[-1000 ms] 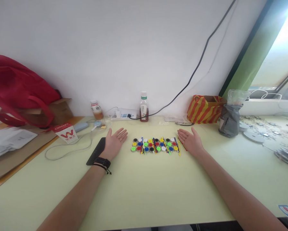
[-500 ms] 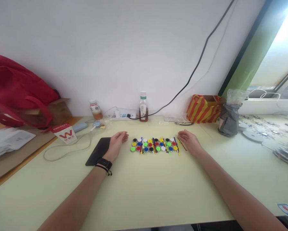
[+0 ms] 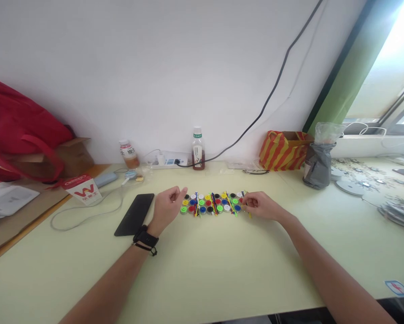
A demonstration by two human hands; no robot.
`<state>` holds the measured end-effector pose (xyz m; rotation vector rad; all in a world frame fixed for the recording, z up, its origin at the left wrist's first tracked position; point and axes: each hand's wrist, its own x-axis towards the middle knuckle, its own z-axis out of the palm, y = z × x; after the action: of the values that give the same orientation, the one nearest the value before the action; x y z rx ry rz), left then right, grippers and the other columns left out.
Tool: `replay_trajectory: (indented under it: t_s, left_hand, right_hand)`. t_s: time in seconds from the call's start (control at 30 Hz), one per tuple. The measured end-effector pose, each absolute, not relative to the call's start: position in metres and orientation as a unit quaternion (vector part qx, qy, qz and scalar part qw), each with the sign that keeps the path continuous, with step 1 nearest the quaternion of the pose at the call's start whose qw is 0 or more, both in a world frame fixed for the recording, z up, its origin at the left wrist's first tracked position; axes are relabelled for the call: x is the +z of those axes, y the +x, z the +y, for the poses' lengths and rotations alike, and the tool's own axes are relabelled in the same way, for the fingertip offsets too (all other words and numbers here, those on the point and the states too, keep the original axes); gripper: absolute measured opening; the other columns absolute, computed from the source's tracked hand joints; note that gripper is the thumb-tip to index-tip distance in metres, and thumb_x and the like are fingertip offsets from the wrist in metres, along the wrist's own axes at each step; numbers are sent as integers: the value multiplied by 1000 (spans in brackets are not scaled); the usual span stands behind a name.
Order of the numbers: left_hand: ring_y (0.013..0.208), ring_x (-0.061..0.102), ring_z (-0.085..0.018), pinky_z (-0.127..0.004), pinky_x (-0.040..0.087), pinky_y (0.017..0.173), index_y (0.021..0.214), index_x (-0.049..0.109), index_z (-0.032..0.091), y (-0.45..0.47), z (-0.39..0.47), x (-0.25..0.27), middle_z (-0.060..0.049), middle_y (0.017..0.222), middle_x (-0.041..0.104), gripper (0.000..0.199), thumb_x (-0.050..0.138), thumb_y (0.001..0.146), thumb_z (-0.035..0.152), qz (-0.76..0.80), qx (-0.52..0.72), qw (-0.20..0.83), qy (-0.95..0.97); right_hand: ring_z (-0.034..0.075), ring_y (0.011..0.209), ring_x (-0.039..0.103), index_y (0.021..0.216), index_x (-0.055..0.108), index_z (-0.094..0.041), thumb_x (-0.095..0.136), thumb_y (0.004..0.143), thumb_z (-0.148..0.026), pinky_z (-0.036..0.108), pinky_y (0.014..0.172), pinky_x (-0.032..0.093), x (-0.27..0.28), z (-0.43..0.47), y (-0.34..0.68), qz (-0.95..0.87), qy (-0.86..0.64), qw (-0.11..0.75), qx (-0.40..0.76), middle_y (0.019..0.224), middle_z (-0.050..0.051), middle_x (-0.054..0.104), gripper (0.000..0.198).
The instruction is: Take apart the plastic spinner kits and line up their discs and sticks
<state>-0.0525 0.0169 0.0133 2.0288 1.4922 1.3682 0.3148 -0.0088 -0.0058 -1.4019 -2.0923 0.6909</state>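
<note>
Small round pieces with coloured tops [image 3: 202, 209] stand in three rows on the table. Bundles of thin coloured sticks [image 3: 215, 204] lie across them, splitting the rows into groups. At the right end, my right hand [image 3: 261, 204] has its fingertips pinched together over the last sticks; what lies between them is hidden. My left hand [image 3: 168, 207], with a black watch [image 3: 145, 237] on the wrist, is at the left end beside the round pieces. Its fingers are curled in and its thumb points up, with nothing visible in it.
A black flat tablet-like slab [image 3: 134, 215] lies left of my left hand. Behind stand a dark drink bottle [image 3: 198, 150], a power strip [image 3: 171, 161] and a striped bag [image 3: 283, 150]. A red and white box [image 3: 83, 189] and a cable are at left, a grey bag [image 3: 318, 166] at right.
My right hand has moved left onto the end of the rows and its fingers have closed. My left hand has curled up and come nearer the round pieces. The view has shifted slightly.
</note>
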Motion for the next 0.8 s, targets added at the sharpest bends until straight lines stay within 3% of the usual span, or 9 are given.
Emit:
replay_trajectory:
  t_s: [0.1,0.27,0.37,0.5,0.7,0.8]
  left_hand:
    - [55,21,-12,-31,18,54,60,24,20,-48,13,9,4,60,18,57,53,99,51,502,440,145,731]
    - [53,22,-12,-32,18,53,57,29,21,-44,13,3,4,57,21,58,50,101,53,486,450,215,718]
    - [55,38,-14,-29,32,58,53,43,20,-42,13,4,2,56,38,57,50,102,48,448,482,242,713]
    - [80,62,-20,-31,47,84,44,57,21,-40,11,4,-6,74,64,59,52,100,39,410,499,270,714]
    - [95,64,-29,-41,51,93,33,52,25,-37,1,12,-10,84,75,51,61,83,30,414,507,346,672]
    - [97,64,-31,-43,51,93,32,51,26,-34,-7,20,-10,86,77,50,59,81,28,403,499,333,691]
  right_hand:
    - [13,59,47,87,73,-19,68,79,-35,25,56,37,-6,-8,315,-761,-527,261,274,65,-3,56,19]
    - [14,61,51,92,78,-18,69,75,-32,25,56,40,-4,-7,319,-745,-533,260,307,69,0,61,23]
    - [15,63,53,91,79,-18,67,76,-30,25,58,42,-2,-7,320,-744,-531,258,312,71,0,64,23]
    - [14,60,51,88,78,-18,64,78,-33,25,56,39,2,-9,319,-743,-541,259,296,67,-1,62,23]
    - [13,54,41,82,75,-18,65,81,-40,25,52,32,13,-13,318,-744,-554,286,240,60,-1,56,24]
    - [13,53,36,82,73,-20,66,83,-45,26,51,31,20,-18,312,-738,-554,320,214,59,-1,55,27]
